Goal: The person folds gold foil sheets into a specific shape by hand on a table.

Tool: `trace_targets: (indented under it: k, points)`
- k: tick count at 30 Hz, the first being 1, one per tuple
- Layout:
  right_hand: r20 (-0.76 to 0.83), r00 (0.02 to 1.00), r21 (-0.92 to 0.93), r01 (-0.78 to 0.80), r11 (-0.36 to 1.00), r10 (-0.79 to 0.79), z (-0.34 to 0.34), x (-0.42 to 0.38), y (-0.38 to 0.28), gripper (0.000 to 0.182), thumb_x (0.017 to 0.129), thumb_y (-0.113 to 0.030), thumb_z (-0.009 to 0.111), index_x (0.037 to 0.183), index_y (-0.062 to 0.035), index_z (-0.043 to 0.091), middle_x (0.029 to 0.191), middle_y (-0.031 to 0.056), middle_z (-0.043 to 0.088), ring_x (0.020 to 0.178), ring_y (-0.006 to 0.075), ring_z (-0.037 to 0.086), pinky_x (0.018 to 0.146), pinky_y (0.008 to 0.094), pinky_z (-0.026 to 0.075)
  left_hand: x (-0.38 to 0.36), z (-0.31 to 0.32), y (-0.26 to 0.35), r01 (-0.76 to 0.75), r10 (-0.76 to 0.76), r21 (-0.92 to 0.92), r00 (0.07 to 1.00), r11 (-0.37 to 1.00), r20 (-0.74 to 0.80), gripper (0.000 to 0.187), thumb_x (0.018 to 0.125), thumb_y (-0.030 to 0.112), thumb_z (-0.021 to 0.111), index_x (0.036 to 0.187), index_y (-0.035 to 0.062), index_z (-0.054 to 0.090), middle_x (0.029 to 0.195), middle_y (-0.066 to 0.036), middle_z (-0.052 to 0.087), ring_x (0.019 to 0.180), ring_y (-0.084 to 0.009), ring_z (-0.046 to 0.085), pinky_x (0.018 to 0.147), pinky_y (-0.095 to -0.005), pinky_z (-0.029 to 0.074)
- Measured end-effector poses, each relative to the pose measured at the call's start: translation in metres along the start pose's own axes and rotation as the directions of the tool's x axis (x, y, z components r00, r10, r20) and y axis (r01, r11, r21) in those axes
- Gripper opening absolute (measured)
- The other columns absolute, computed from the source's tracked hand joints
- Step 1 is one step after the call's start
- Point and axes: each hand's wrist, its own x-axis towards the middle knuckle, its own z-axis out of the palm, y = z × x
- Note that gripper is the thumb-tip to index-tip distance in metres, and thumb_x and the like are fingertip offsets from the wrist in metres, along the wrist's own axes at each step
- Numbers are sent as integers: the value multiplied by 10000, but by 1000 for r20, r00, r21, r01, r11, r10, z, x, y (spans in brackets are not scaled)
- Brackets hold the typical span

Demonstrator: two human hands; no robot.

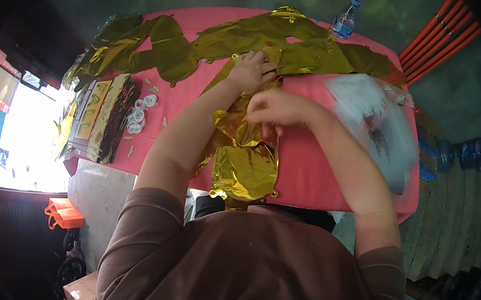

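Gold foil sheets, which look like flat balloons, lie over a pink-covered table. My left hand (252, 71) rests on the foil near the middle, its fingers spread and pressing down on it. Just below and to the right, my right hand (276, 108) is over the crumpled upper part of a gold foil piece (245, 171) that reaches down to the table's front edge. The fingers of my right hand are curled and slightly blurred, and what they hold, if anything, is too small to make out.
On the pink table (301, 179), white ribbon rolls (138, 115) and a stack of packets (110, 117) sit at left. Clear plastic bags (379, 126) lie at right. A bottle (345, 20) stands at the back edge. Orange poles (439, 39) are beyond the right corner.
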Motion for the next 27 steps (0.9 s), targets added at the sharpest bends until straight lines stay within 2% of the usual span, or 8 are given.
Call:
trace_targets:
  k: [2, 5, 7, 10, 17, 19, 22, 27]
  points:
    - [69, 997, -49, 19, 999, -16, 5, 3, 5, 185, 863, -202, 578, 859, -18, 596, 737, 38, 617, 655, 124, 647, 508, 248, 493, 1, 4, -5, 8, -8, 2, 1000, 1000, 1, 326, 858, 424, 514, 1119, 256, 614, 1141, -43, 506, 1121, -239, 448, 953, -432, 342]
    - [-152, 968, 215, 228, 950, -198, -7, 4, 47, 210, 875, -219, 578, 890, -11, 607, 734, 52, 629, 590, 119, 621, 519, 252, 484, 0, 5, -5, -12, 12, -1, 1000, 1000, -1, 326, 854, 429, 517, 1114, 260, 617, 1137, -44, 510, 1119, -242, 450, 951, -435, 343]
    - [-585, 782, -347, -4, 938, -213, -23, 0, 65, 209, 860, -202, 587, 889, 4, 607, 780, 97, 628, 651, 194, 617, 603, 305, 488, -3, 1, 2, 9, -9, -2, 1000, 1000, -27, 326, 858, 427, 513, 1123, 265, 614, 1136, -46, 509, 1115, -240, 450, 947, -434, 343]
    - [-571, 577, -748, -70, 661, -585, -27, 8, 94, 188, 841, -156, 571, 907, 17, 599, 878, 157, 606, 786, 302, 582, 714, 380, 469, -3, 0, 1, -4, 3, -24, 999, 1000, -40, 329, 863, 426, 510, 1133, 266, 611, 1130, -48, 511, 1109, -238, 452, 947, -426, 342]
    - [-684, 640, -642, -301, 705, -350, -35, 50, 101, 298, 800, -113, 546, 1057, 38, 552, 1066, 230, 561, 1007, 377, 515, 865, 443, 421, -3, -3, 2, 6, -8, -61, 999, 998, -36, 328, 862, 423, 513, 1121, 257, 626, 1128, -40, 511, 1115, -232, 447, 957, -420, 335]
    - [-672, 322, -728, -124, 674, -667, -33, 65, 98, 502, 819, -121, 538, 1267, 57, 397, 1283, 286, 422, 1193, 408, 411, 968, 440, 371, -2, -1, 0, 19, -19, 0, 999, 1000, 31, 340, 867, 397, 505, 1140, 234, 626, 1167, -63, 505, 1131, -245, 438, 967, -427, 330]
    - [-531, 415, -755, 164, 635, -738, -28, 78, 89, 627, 861, -160, 508, 1390, 27, 227, 1421, 276, 253, 1313, 411, 273, 1062, 416, 283, 0, 3, -6, -13, -13, 210, 993, 978, 122, 391, 867, 368, 490, 1183, 164, 597, 1277, -100, 465, 1194, -271, 408, 999, -443, 309]
    - [-562, 538, -608, 246, 755, -628, -5, 78, 68, 569, 926, -223, 434, 1410, -5, 229, 1441, 252, 240, 1343, 373, 242, 1097, 394, 216, 0, 12, -12, 20, -32, 101, 993, 995, 116, 455, 853, 325, 484, 1248, 106, 538, 1347, -134, 438, 1239, -303, 392, 1034, -464, 278]
